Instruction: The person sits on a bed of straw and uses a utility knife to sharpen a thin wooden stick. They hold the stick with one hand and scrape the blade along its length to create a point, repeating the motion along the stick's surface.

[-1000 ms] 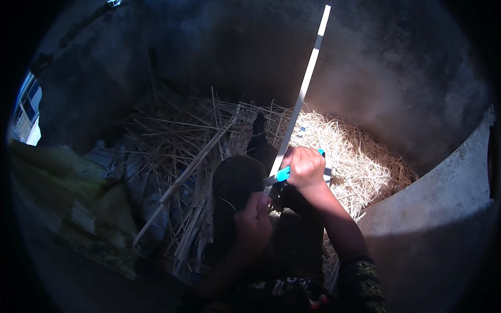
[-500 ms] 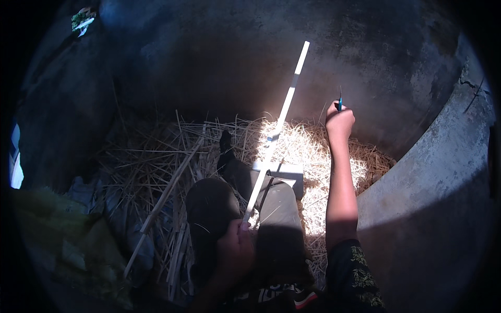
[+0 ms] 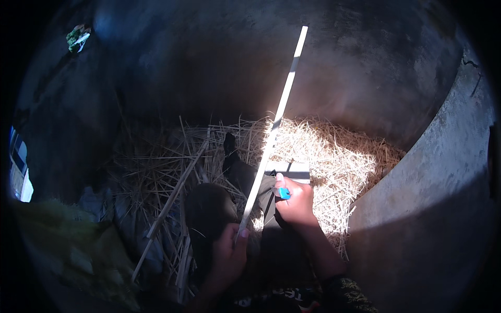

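A long, pale, flat strip (image 3: 284, 99), which looks like split bamboo, slants up and away over my lap. My left hand (image 3: 229, 255) is closed on its near end, in shadow. My right hand (image 3: 300, 207) is a fist round a small blue-handled knife (image 3: 284, 193), just right of the strip and above my thigh. Most of the knife is hidden by the fingers, and its blade is hard to make out. I cannot tell whether the blade touches the strip.
Thin shavings (image 3: 334, 151) lie heaped in sunlight beyond my legs. Longer strips (image 3: 177, 190) lie to the left. Between them sits a pale block (image 3: 289, 169). A dark wall (image 3: 209, 68) curves behind, a concrete slope (image 3: 433, 161) rises right, and yellowish cloth (image 3: 62, 245) lies left.
My right hand has come down and back with the knife, from far out at the wall to beside the strip. My left hand still holds the strip, shifted slightly.
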Action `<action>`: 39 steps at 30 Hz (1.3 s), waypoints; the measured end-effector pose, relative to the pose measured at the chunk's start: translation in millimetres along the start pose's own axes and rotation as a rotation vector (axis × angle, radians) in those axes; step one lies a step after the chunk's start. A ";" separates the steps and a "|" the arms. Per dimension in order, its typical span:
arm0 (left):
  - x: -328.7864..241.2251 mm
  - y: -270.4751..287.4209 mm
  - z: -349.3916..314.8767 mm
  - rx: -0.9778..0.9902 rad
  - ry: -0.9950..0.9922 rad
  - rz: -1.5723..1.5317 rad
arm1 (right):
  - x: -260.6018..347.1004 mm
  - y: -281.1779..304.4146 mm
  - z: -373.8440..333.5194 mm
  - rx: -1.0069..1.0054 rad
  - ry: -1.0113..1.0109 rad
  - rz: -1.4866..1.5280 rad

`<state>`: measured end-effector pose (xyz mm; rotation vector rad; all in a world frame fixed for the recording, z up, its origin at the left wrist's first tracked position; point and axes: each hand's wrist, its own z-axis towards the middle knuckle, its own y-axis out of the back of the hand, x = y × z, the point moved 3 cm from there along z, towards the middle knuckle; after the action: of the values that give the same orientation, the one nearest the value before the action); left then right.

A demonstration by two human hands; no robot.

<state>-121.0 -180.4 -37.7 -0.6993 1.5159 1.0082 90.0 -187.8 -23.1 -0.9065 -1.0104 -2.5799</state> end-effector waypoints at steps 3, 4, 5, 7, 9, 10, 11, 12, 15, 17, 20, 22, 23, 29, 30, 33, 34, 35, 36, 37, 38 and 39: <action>-3.7 -10.2 -1.8 0.133 0.091 -0.200 | 9.8 -10.7 1.1 -0.022 0.158 0.041; -2.3 -11.8 0.0 0.142 0.112 -0.265 | 8.9 -12.3 0.5 0.017 0.198 0.053; 1.0 -13.2 2.7 0.149 0.133 -0.330 | 8.8 -14.0 -1.3 0.046 0.236 0.023; 4.5 -15.1 5.1 0.142 0.155 -0.391 | 8.0 -18.6 -5.9 0.106 0.317 -0.039; 5.9 -16.7 6.9 0.131 0.151 -0.375 | -10.7 -29.7 -8.2 0.008 0.363 -0.079; 7.6 -18.6 6.6 0.100 0.129 -0.280 | -16.6 -33.2 -9.1 -0.040 0.386 -0.095; 9.2 -22.0 2.9 0.063 0.109 -0.185 | -15.3 -27.9 2.2 -0.122 0.313 -0.103; 11.6 -23.3 -0.4 0.025 0.090 -0.090 | -17.2 -19.3 20.0 -0.136 0.151 -0.145; 21.5 -29.3 -5.4 0.009 -0.013 0.090 | -31.0 23.7 101.2 -0.165 -0.168 -0.365; 24.9 -28.8 -6.3 0.004 -0.064 0.115 | -42.5 46.6 139.1 -0.201 -0.226 -0.379; 33.3 -30.1 0.0 -0.012 -0.007 -0.017 | -37.2 43.9 137.2 -0.126 -0.137 -0.489; 33.7 -33.7 1.5 -0.006 0.045 -0.098 | -41.3 23.6 98.7 0.044 -0.062 -0.591; 30.8 -30.0 2.3 0.003 0.052 -0.088 | -45.3 8.0 72.8 0.010 0.028 -0.528; 24.4 -21.2 -2.6 -0.091 -0.128 0.055 | -24.7 5.4 50.1 -0.024 0.412 -0.497; 20.7 -22.0 -2.0 -0.121 -0.172 0.054 | -25.5 0.1 58.7 -0.062 0.482 -0.465; 17.4 -18.4 2.5 -0.127 -0.163 0.003 | -29.4 -11.2 91.3 -0.174 0.484 -0.611; 21.1 -15.9 -0.9 -0.153 -0.128 -0.022 | -33.1 -8.0 105.0 -0.198 0.436 -0.645; 22.9 -13.0 -1.9 -0.160 -0.109 -0.048 | -33.5 -14.1 114.4 -0.206 0.409 -0.670; 21.7 -16.8 5.1 -0.142 -0.117 -0.100 | -32.6 -17.4 129.2 -0.240 0.389 -0.733; 28.4 -12.2 11.1 -0.154 -0.128 -0.089 | -31.5 -31.9 140.4 -0.203 0.362 -0.767; 35.5 -8.8 12.8 -0.181 -0.127 -0.075 | -32.4 -44.8 150.2 -0.154 0.337 -0.786; 32.3 -12.0 10.5 -0.167 -0.147 -0.040 | -37.4 -41.3 167.7 -0.126 0.147 -0.731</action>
<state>-112.0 -173.4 -72.0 -0.7527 1.2967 1.1403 180.3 -44.6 27.4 -0.3919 -1.3343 -3.2666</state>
